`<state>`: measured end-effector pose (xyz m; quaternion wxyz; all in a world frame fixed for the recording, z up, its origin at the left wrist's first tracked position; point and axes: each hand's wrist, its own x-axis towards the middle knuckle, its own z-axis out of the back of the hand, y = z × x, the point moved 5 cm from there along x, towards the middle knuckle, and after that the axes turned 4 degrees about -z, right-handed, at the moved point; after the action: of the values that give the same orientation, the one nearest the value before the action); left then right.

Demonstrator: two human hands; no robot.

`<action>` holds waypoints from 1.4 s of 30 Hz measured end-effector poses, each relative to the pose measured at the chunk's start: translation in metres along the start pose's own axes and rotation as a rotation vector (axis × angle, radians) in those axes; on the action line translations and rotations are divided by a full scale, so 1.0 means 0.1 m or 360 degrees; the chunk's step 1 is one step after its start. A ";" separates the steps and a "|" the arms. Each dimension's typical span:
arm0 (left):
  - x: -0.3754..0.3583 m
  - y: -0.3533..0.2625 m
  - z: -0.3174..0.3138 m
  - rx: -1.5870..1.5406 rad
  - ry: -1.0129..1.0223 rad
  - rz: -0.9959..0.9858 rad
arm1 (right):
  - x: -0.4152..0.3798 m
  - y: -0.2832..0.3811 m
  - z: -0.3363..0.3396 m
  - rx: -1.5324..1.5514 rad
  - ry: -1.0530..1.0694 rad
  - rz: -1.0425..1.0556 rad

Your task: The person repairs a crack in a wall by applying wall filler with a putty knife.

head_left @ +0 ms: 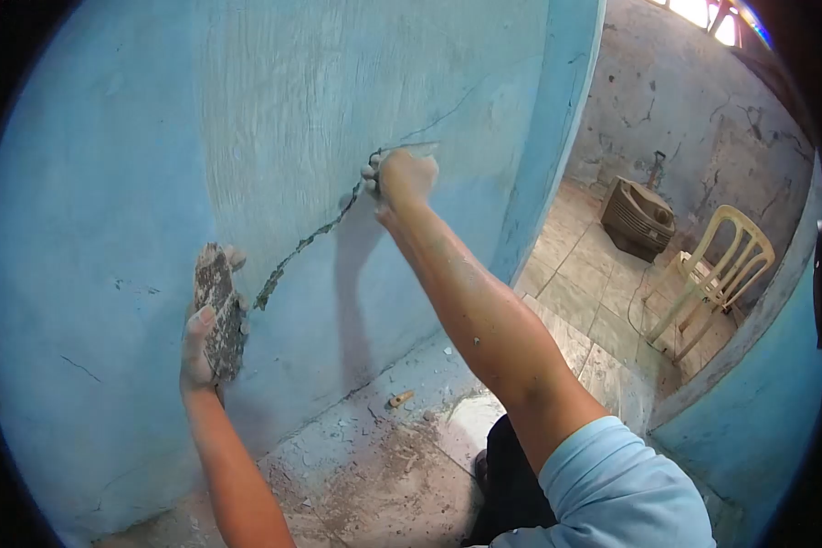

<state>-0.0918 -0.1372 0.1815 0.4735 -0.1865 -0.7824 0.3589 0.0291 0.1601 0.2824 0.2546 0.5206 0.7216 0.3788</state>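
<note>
A long dark crack (pixel 310 242) runs diagonally up the blue wall (pixel 283 110). At its upper end my right hand (pixel 400 178) is closed, blurred by motion, round a thin tool whose pale edge (pixel 418 145) shows above the knuckles; the rest of the tool is hidden. Left of the crack's lower end, my left hand (pixel 197 352) grips a rough grey slab (pixel 217 306), held upright close to the wall, thumb across its face. Both hands look dusty.
Debris (pixel 374 484) and a small tan object (pixel 400 399) lie on the floor below. Beyond the wall's edge (pixel 553 137) stand a pale plastic chair (pixel 726 256) and a dark ribbed object (pixel 637 219). Another blue wall section (pixel 758 438) rises at right.
</note>
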 end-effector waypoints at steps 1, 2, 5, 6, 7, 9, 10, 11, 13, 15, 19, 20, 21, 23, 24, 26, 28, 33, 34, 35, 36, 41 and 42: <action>-0.02 -0.05 -0.08 -0.0023 -0.0039 -0.0009 | 0.00 0.04 0.04 -0.0174 0.0116 0.0049; -0.03 -0.05 -0.06 -0.0023 -0.0021 0.0006 | 0.00 0.14 0.17 -0.0354 0.0236 0.0101; -0.04 -0.02 -0.01 -0.0046 0.0033 0.0030 | 0.15 0.27 0.31 -0.0987 0.0439 0.0498; -0.05 -0.01 -0.01 -0.0016 -0.0009 0.0050 | 0.18 0.30 0.33 -0.1206 0.0469 0.0667; -0.07 -0.01 -0.03 0.0019 -0.0052 0.0061 | 0.11 0.34 0.39 -0.1119 0.0453 0.0565; -0.04 -0.02 -0.04 -0.0009 -0.0063 0.0038 | -0.05 0.39 0.49 -0.0950 0.0432 0.0368; -0.04 -0.03 -0.05 -0.0017 -0.0077 0.0034 | 0.02 0.35 0.52 -0.0741 0.0430 0.0252; -0.05 -0.04 -0.05 -0.0023 -0.0085 0.0040 | 0.13 0.27 0.60 -0.0528 0.0418 0.0131; -0.05 -0.06 -0.10 -0.0042 -0.0117 0.0031 | 0.13 0.29 0.62 -0.0334 0.0423 0.0017; -0.05 -0.04 -0.06 -0.0061 -0.0037 0.0007 | 0.12 0.30 0.55 -0.0375 0.0460 0.0014; -0.03 -0.03 -0.03 -0.0121 0.0037 -0.0003 | 0.19 0.25 0.44 -0.0270 0.0525 -0.0043; -0.03 -0.02 -0.04 -0.0132 0.0020 -0.0002 | 0.18 0.24 0.42 -0.0231 0.0518 -0.0070; -0.03 -0.02 -0.04 -0.0146 0.0003 -0.0003 | 0.18 0.23 0.40 -0.0194 0.0512 -0.0096; -0.03 -0.01 -0.04 -0.0151 -0.0014 0.0006 | 0.18 0.19 0.39 -0.0129 0.0468 -0.0122; -0.03 -0.01 -0.03 -0.0143 -0.0016 0.0007 | 0.17 0.18 0.37 -0.0102 0.0437 -0.0119; -0.04 -0.02 -0.04 -0.0099 -0.0038 0.0022 | 0.16 0.12 0.35 -0.0062 0.0360 -0.0114; -0.04 -0.06 -0.10 -0.0032 -0.0081 0.0040 | 0.09 0.12 0.27 -0.0042 0.0273 -0.0103; -0.03 -0.06 -0.07 0.0116 -0.0093 0.0033 | 0.14 0.15 0.05 0.0037 0.0118 -0.0211; -0.01 -0.05 -0.07 0.0141 -0.0073 0.0015 | 0.16 0.17 0.06 -0.0011 0.0094 -0.0228; 0.01 -0.03 -0.07 0.0069 -0.0042 -0.0008 | 0.22 0.21 0.09 -0.0220 0.0140 -0.0045; 0.01 -0.01 -0.06 -0.0002 -0.0016 -0.0031 | 0.25 0.24 0.12 -0.0432 0.0187 0.0135; -0.05 -0.08 -0.10 0.0027 -0.0051 0.0002 | 0.10 0.60 0.22 -0.1313 0.0411 0.0807; -0.04 -0.06 -0.07 0.0004 -0.0039 0.0000 | 0.17 0.61 0.23 -0.1093 0.0401 0.0659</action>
<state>-0.0834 -0.1415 0.1859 0.4642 -0.1815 -0.7877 0.3621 0.0756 0.1931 0.3190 0.2416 0.4892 0.4590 0.7012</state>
